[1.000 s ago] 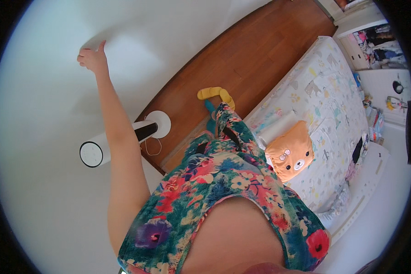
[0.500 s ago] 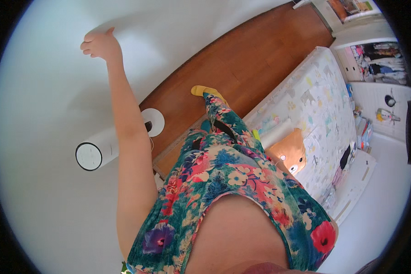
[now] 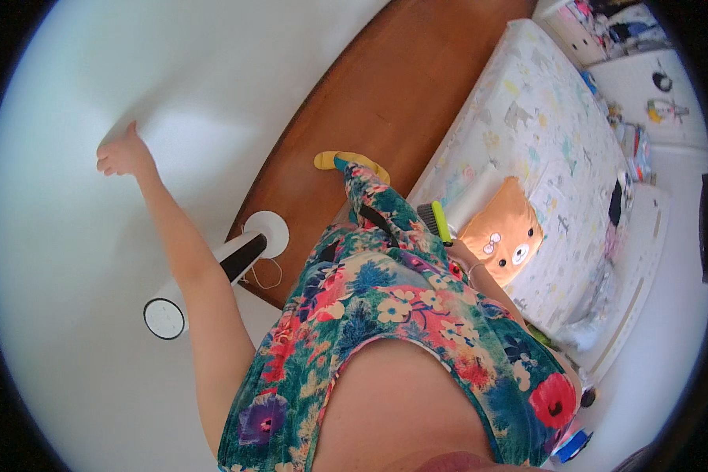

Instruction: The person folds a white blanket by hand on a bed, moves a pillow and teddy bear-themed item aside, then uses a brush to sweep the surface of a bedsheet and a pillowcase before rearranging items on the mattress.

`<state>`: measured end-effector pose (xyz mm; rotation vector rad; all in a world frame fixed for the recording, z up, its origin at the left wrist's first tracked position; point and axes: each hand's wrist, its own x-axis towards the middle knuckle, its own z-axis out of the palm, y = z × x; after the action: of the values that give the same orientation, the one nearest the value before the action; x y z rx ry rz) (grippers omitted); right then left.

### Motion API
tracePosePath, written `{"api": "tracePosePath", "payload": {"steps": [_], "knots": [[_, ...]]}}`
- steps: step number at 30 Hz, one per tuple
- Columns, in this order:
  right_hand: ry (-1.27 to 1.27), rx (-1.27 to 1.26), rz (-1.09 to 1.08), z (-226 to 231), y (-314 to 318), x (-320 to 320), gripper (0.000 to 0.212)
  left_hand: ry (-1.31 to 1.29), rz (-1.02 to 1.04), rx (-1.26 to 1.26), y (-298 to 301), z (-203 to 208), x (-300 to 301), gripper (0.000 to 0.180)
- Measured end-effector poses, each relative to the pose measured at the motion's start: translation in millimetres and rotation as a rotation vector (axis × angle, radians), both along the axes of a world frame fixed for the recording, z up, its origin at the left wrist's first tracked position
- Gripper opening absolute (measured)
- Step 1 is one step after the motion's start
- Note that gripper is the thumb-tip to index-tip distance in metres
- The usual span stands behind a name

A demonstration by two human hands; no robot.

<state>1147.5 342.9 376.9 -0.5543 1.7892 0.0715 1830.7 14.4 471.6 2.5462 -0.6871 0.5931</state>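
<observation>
Left hand (image 3: pixel 122 155) flat on white wall (image 3: pixel 71 94), right hand hidden, green-edged brush (image 3: pixel 436 221) near orange cushion (image 3: pixel 502 238)

One hand (image 3: pixel 122 157) up on the white wall (image 3: pixel 71 94) at far left, one tower fan (image 3: pixel 212 275) below it, one bear cushion (image 3: pixel 502 236) on one bed (image 3: pixel 551 134) at right, one green brush (image 3: pixel 435 220), one yellow slipper (image 3: pixel 352 162).

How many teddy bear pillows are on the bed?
1. The orange bear pillow lies on the bed, beside a rolled white cloth. The flowered dress may hide others.
</observation>
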Motion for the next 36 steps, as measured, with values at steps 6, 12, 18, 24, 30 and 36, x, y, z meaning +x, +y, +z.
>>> {"api": "tracePosePath", "payload": {"steps": [6, 12, 18, 24, 30, 36], "knots": [[0.137, -0.071, 0.049, -3.6, 27.8, 8.3, 0.019, 0.047, -0.013, 0.025, -12.9, -5.2, 4.7, 0.081], [-0.033, -0.038, -0.067, -12.4, 24.9, 11.3, 0.016, -0.1, -0.076, 0.09, -10.4, -18.2, 43.2, 0.083], [-0.05, -0.101, -0.229, -13.8, -3.6, 5.5, 0.017, -0.083, -0.055, 0.15, -7.8, -10.8, 46.0, 0.085], [-0.004, -0.143, -0.33, -29.3, -0.7, -12.7, 0.017, 0.091, 0.039, 0.047, -30.0, 23.7, -0.3, 0.075], [0.058, -0.148, -0.318, -36.7, -14.7, -4.9, 0.028, -0.141, -0.604, -0.066, -123.8, 27.6, -73.7, 0.043], [0.12, -0.116, -0.439, -40.2, -56.3, 16.6, 0.027, 0.205, -1.145, -0.224, -272.8, 63.6, -249.7, 0.023]]}}
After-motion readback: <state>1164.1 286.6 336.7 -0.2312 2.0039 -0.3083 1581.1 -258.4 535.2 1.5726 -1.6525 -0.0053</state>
